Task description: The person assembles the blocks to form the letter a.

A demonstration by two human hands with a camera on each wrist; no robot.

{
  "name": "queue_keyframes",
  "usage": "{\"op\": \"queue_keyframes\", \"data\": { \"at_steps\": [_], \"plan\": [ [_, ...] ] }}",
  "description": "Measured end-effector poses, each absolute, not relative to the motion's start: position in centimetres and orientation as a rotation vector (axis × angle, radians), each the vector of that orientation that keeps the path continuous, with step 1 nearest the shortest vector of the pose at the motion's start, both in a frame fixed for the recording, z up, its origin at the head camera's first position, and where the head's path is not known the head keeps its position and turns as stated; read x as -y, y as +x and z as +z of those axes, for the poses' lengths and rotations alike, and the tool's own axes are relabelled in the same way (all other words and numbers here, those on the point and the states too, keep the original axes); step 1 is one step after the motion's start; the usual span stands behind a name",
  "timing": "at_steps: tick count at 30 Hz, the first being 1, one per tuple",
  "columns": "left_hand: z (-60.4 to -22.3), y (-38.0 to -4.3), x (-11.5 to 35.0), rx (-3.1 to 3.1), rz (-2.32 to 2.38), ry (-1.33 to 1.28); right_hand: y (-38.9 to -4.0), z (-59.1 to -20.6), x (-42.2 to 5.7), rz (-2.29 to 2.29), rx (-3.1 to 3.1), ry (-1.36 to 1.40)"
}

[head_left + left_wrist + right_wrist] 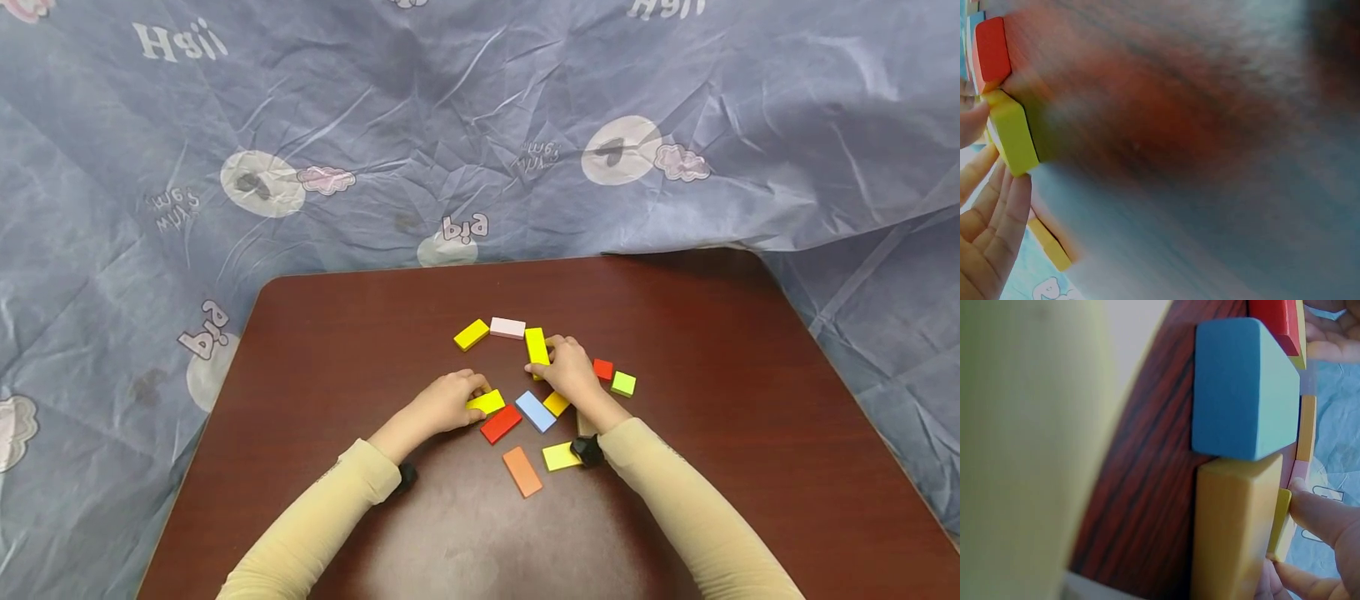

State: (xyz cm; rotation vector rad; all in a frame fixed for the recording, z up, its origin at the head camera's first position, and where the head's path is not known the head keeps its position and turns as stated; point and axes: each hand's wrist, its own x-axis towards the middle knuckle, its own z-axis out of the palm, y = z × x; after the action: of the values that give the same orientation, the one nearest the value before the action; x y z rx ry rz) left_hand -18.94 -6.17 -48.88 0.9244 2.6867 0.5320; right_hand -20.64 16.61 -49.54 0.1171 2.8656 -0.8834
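My left hand [450, 402] pinches a yellow block [487, 403] between thumb and fingers, low at the table; the left wrist view shows this block [1015, 134] close up. Touching or nearly touching its near side lies a red block [501, 424]. Farther right, my right hand [572, 371] holds another yellow block [537, 348] by its sides, thumb on the near part. That block's far end is beside a pale pink block [507, 327]. Between the hands lie a blue block [536, 412] and an orange-yellow block [557, 403], the latter partly under my right wrist.
A yellow block [472, 335] sits at the back left of the group. Small red [602, 369] and green [623, 383] blocks lie right of my right hand. Nearer are an orange block [521, 472] and a light yellow one [559, 457]. The brown table [337, 333] meets a hanging cloth [412, 125].
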Motion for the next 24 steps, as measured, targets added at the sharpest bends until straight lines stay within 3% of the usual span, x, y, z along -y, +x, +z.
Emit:
{"op": "queue_keyframes", "data": {
  "at_steps": [11, 24],
  "plan": [
    [-49.8, -21.4, 4.7, -2.753, 0.573, 0.931, -20.9, -49.8, -16.5, -0.872, -2.851, 0.135],
    [-50.4, -21.4, 4.0, -2.713, 0.660, 0.941, -20.9, -49.7, -16.6, -0.861, -2.852, 0.122]
  ]
}}
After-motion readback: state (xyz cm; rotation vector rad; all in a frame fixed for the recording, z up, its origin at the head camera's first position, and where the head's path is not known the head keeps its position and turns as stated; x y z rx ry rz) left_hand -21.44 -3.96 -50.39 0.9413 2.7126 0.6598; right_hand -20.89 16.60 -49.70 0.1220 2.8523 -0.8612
